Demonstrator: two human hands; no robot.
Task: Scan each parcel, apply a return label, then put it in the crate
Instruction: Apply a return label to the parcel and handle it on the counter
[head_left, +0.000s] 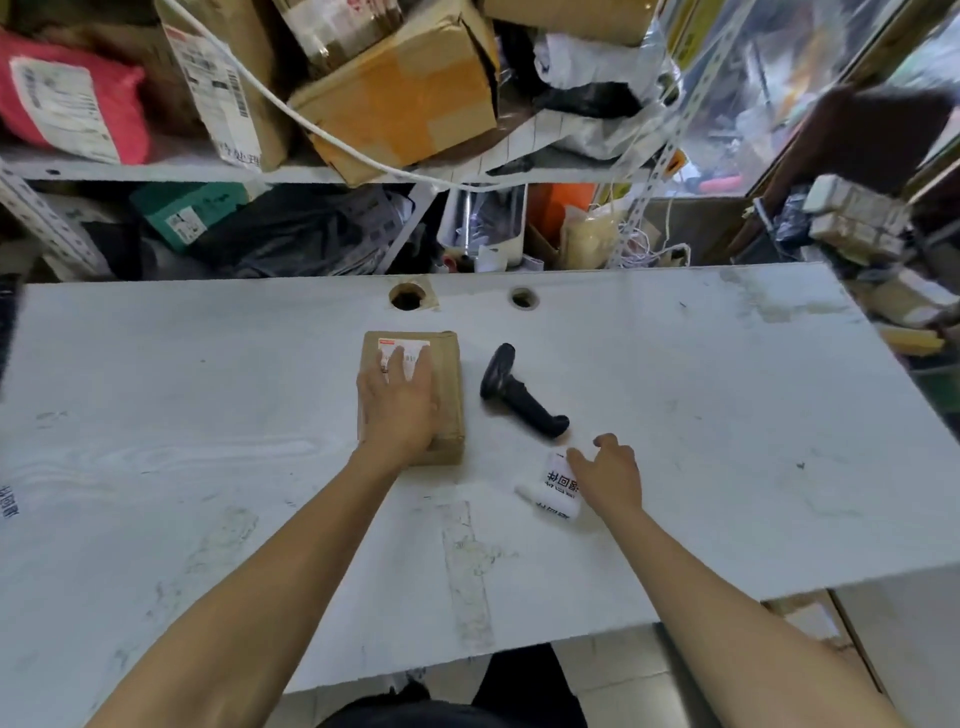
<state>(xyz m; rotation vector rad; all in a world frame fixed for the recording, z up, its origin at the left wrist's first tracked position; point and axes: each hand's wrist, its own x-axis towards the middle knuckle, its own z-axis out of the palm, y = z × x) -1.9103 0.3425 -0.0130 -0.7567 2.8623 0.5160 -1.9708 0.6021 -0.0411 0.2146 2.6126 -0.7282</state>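
A small brown cardboard parcel (448, 384) lies on the white table (208, 415), with a white shipping label on its top far end. My left hand (399, 405) rests flat on the parcel, fingers straight and reaching onto that label. To the right of the parcel a black handheld scanner (519, 397) lies on its side. Just below the scanner sits a white roll of return labels (558, 486) with black print. My right hand (608, 475) is on the roll's right side, fingers curled over it.
Metal shelves (156, 169) behind the table are stuffed with cardboard boxes, a pink mailer bag (67, 98) and grey bags. Two round cable holes (408, 297) sit near the table's far edge. Taped bundles (857, 218) crowd the right side. No crate is in view.
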